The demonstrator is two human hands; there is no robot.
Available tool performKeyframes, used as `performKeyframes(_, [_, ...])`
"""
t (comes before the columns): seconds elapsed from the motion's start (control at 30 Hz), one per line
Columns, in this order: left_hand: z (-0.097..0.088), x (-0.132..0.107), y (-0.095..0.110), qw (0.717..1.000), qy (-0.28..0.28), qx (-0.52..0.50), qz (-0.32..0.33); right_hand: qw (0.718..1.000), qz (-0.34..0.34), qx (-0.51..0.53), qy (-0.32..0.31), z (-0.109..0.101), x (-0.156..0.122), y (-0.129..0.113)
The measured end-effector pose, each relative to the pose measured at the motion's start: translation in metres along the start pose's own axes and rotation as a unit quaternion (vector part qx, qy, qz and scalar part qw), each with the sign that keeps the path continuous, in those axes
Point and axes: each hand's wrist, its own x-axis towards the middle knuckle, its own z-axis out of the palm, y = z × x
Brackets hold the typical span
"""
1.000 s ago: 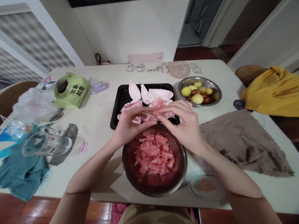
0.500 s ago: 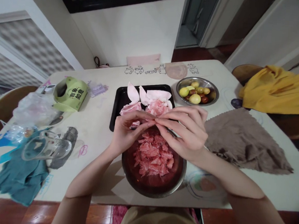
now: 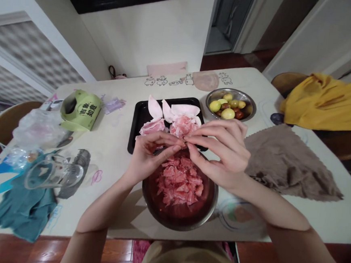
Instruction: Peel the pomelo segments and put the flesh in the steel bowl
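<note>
My left hand [image 3: 148,153] and my right hand [image 3: 222,149] meet fingertip to fingertip above the far rim of a steel bowl [image 3: 210,209]. Both pinch a small pink bit that I cannot make out, hidden between the fingers. The bowl holds peeled pink grapefruit flesh [image 3: 179,182]. Just behind my hands a black tray [image 3: 136,122] carries pink-white grapefruit peel and membrane [image 3: 176,115].
A smaller steel bowl [image 3: 250,105] of yellow and red fruit stands at the back right. A brown cloth [image 3: 285,164] lies right, a yellow cloth [image 3: 326,103] on a chair. At left: green tissue box [image 3: 81,110], plastic bag [image 3: 37,126], glass jug [image 3: 52,174], teal cloth [image 3: 23,208].
Both hands have drawn slightly nearer over the bowl and my right hand has risen a little; the fingertips stay pinched together. Everything on the table lies as before.
</note>
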Motion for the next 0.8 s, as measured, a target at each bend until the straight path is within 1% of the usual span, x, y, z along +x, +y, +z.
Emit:
performKeyframes(0.1, [0.003,-0.001,0.001,1.0,0.005,0.013,0.009,1.0,0.007,-0.007,-0.01,0.002,-0.001,-0.002])
performKeyframes(0.17, [0.005,-0.002,0.003,1.0,0.009,0.016,0.011,1.0,0.001,-0.006,-0.004,0.002,-0.002,-0.002])
performKeyframes(0.33, [0.004,-0.004,0.003,0.999,0.033,0.005,-0.013,0.999,-0.021,-0.042,0.0,-0.003,-0.001,0.0])
performKeyframes(0.4, [0.003,-0.004,0.003,0.999,0.043,0.003,-0.016,0.996,-0.06,-0.07,0.016,-0.003,-0.002,0.002])
performKeyframes(0.5, [0.003,-0.004,0.005,0.999,0.041,-0.006,-0.02,0.985,-0.129,-0.105,0.051,0.0,-0.003,0.005])
performKeyframes(0.63, [0.005,-0.004,0.01,0.999,0.017,-0.027,-0.022,0.975,-0.171,-0.117,0.074,0.003,-0.004,0.009])
performKeyframes(0.7, [0.006,-0.005,0.011,0.999,0.004,-0.025,-0.028,0.984,-0.153,-0.085,0.044,0.002,-0.005,0.011])
performKeyframes(0.8, [0.006,-0.007,0.01,1.0,0.006,0.008,-0.028,0.996,-0.076,-0.028,-0.048,-0.003,-0.006,0.015])
